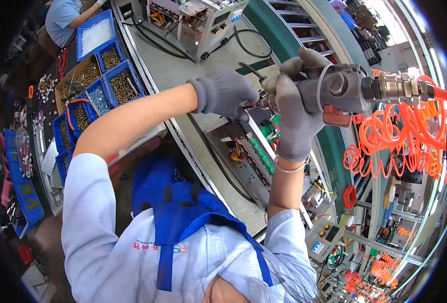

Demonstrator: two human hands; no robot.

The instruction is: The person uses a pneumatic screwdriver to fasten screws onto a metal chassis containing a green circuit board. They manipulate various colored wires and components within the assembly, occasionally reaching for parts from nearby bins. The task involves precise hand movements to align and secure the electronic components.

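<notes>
My right hand (296,111), in a grey work glove, is wrapped round the body of a dark grey air screwdriver (337,88). The tool lies roughly level, with a red lever (337,116) underneath and metal hose fittings at its right end. My left hand (226,96), gloved alike, is closed at the tool's front tip. What its fingers pinch there is too small and covered to make out. Below both hands stands an open metal chassis (256,166) with green circuit boards and coloured wires.
Blue bins (125,86) of brass-coloured screws stand at the left. Another metal unit (208,30) with a black cable sits farther along the bench. Orange coiled hoses (400,126) hang at the right. A co-worker (64,20) is at the far left, beside a conveyor-side workbench (170,76).
</notes>
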